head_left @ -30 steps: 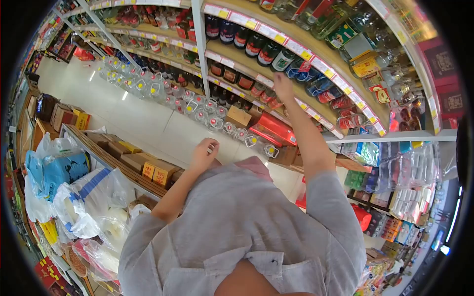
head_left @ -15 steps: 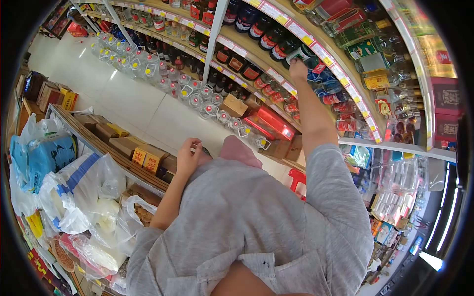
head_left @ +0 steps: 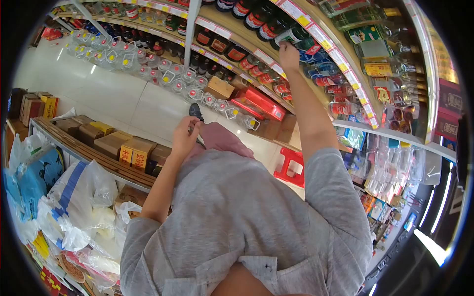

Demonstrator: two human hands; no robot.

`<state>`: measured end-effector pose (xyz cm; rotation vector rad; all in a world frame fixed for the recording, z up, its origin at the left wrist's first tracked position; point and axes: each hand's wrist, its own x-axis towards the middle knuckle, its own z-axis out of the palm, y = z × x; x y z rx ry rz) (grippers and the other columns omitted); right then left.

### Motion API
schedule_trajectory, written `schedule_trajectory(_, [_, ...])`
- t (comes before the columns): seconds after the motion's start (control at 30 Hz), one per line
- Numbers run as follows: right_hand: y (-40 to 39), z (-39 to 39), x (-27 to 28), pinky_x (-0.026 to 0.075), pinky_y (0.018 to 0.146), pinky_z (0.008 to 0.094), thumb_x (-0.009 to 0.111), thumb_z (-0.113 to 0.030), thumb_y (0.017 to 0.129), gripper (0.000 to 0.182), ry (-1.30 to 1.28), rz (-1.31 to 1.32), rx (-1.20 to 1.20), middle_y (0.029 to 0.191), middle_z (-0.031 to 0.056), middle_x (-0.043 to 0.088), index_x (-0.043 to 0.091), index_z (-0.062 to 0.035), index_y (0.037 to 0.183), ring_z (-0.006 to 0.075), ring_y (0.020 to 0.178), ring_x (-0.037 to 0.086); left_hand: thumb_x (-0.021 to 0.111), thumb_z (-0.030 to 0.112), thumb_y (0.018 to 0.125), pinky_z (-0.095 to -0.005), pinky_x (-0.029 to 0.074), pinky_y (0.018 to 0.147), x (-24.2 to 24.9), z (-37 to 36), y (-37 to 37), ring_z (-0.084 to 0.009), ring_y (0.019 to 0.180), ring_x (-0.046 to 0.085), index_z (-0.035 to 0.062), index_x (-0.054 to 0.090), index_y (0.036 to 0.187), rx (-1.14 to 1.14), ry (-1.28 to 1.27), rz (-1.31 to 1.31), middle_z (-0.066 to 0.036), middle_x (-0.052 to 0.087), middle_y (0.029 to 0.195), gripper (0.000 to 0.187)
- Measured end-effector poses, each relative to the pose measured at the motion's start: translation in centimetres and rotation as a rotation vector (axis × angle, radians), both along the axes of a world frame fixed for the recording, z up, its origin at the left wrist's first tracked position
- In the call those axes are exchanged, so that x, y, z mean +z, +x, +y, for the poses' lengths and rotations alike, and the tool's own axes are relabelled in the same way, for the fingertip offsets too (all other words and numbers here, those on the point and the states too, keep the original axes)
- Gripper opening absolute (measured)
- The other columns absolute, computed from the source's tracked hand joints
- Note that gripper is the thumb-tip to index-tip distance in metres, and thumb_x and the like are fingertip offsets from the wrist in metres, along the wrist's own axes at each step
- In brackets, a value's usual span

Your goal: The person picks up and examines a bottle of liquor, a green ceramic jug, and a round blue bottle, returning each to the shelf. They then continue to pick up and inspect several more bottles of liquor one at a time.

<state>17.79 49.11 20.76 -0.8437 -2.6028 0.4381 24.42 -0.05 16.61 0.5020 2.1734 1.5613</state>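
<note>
On the wooden shelf at the upper right, my right hand point(head_left: 289, 55) reaches to a dark green bottle with a pale label point(head_left: 292, 36). Its fingers are closed at the near end of this bottle, and part of the grip is hidden. Dark bottles with red labels point(head_left: 269, 28) stand beside it, and blue-labelled bottles point(head_left: 318, 69) are on its other side. My left hand point(head_left: 185, 134) hangs by my pink-clad leg point(head_left: 224, 140), fingers loosely curled and slightly apart, with nothing visible in it.
Large clear jugs point(head_left: 180, 85) line the floor along the shelf base, beside a red box point(head_left: 259, 102). A red stool point(head_left: 290, 166) stands near my right side. At left, a slatted rack point(head_left: 94, 153) holds cartons point(head_left: 112, 144), with plastic bags point(head_left: 81, 192) nearby.
My view has shifted, so shelves and floor sit further left and higher, and my shoe and more of the stool show. My right hand stays at the same bottle; my left stays low.
</note>
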Motion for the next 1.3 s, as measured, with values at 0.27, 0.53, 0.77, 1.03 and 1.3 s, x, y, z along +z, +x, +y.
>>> schedule_trajectory(0.27, [6.7,-2.4,-1.8,0.052,0.097,0.0522,0.058,-0.013,0.099,0.03,-0.026,0.145,0.052,0.121,0.0242,0.068,0.067,-0.001,0.125,0.043,0.115,0.065,0.07,0.012,0.099,-0.0336,0.055,0.068,-0.7,3.5,-1.0,-0.0199,0.082,0.069,0.0027,0.067,0.112,-0.096,-0.024,-0.065,-0.009,0.073,0.1,0.016])
schedule_trajectory(0.53, [23.9,0.3,-2.0,0.055,0.089,0.0469,0.063,-0.01,0.096,0.035,-0.08,0.148,-0.285,0.121,0.0219,0.066,0.062,-0.0034,0.13,0.0365,0.105,0.068,0.071,0.015,0.098,-0.0398,0.058,0.076,-2.7,10.0,-0.4,-0.0258,0.087,0.072,0.0056,0.063,0.119,-0.468,-0.095,-0.004,-0.012,0.073,0.107,0.024])
schedule_trajectory(0.77, [32.2,9.2,-3.1,0.055,0.092,0.0475,0.074,-0.015,0.092,0.055,0.031,0.413,-0.637,0.124,0.0282,0.062,0.05,0.0074,0.136,0.0381,0.101,0.069,0.073,0.018,0.098,-0.0401,0.058,0.081,-1.0,18.1,0.7,-0.0279,0.096,0.073,0.0051,0.06,0.125,-0.536,-0.062,0.183,-0.013,0.073,0.111,0.033])
schedule_trajectory(1.03, [28.6,10.1,-3.2,0.058,0.082,0.0404,0.076,-0.017,0.094,0.033,-0.251,0.554,-0.441,0.109,0.0153,0.072,0.067,0.0005,0.12,0.0291,0.089,0.072,0.077,0.025,0.096,-0.0471,0.056,0.094,4.1,37.8,3.0,-0.0341,0.107,0.068,0.0003,0.055,0.134,-0.378,0.068,0.376,-0.021,0.065,0.121,0.05])
schedule_trajectory(1.3, [22.3,12.6,-3.8,0.051,0.1,0.0517,0.083,-0.022,0.088,0.066,-0.086,0.474,-0.286,0.128,0.0259,0.061,0.052,0.0039,0.14,0.0442,0.116,0.059,0.081,0.037,0.091,-0.0508,0.052,0.098,0.2,52.7,2.2,-0.0435,0.112,0.063,-0.0056,0.058,0.129,-0.181,-0.061,0.681,-0.024,0.065,0.116,0.061])
